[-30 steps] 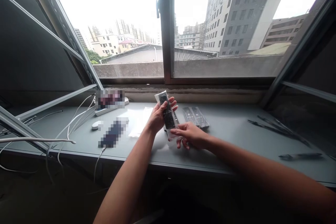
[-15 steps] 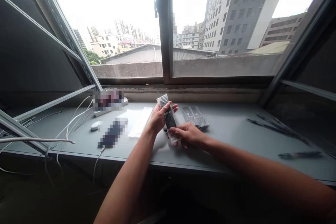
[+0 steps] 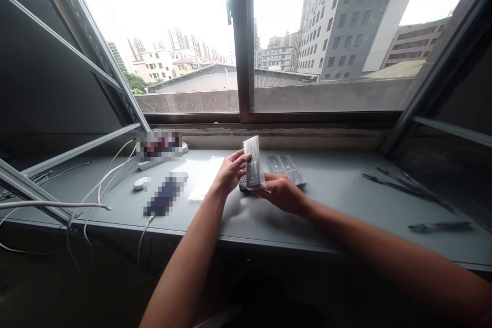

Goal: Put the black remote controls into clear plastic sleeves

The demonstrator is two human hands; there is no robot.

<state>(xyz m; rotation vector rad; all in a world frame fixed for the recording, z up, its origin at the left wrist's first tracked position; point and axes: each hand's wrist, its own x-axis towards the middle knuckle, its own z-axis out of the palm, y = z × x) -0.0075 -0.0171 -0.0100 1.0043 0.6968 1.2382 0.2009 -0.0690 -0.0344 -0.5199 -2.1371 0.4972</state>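
Note:
Between my two hands, above the table, is a dark remote control (image 3: 252,170) in a clear plastic bag. My left hand (image 3: 231,170) grips it from the left, thumb across its face. At its lower end my right hand (image 3: 283,192) is closed on the bag, with some fingertips hidden behind it. Another dark remote (image 3: 243,183) with small buttons lies on the table, partly covered by the held one and my left hand. Just beyond my right hand, several wrapped remotes (image 3: 286,168) lie side by side.
A white sheet (image 3: 205,177) lies left of my hands on the grey table (image 3: 330,220). Further left are a blurred-out dark device (image 3: 163,197) on a cable, a white mouse-like object (image 3: 140,183) and a power strip (image 3: 163,156). Dark straps (image 3: 400,184) and a pen-like item (image 3: 440,227) lie right.
The bagged remote has turned more upright and shifted slightly right, its face now at another angle. My right hand has moved up a little along with it.

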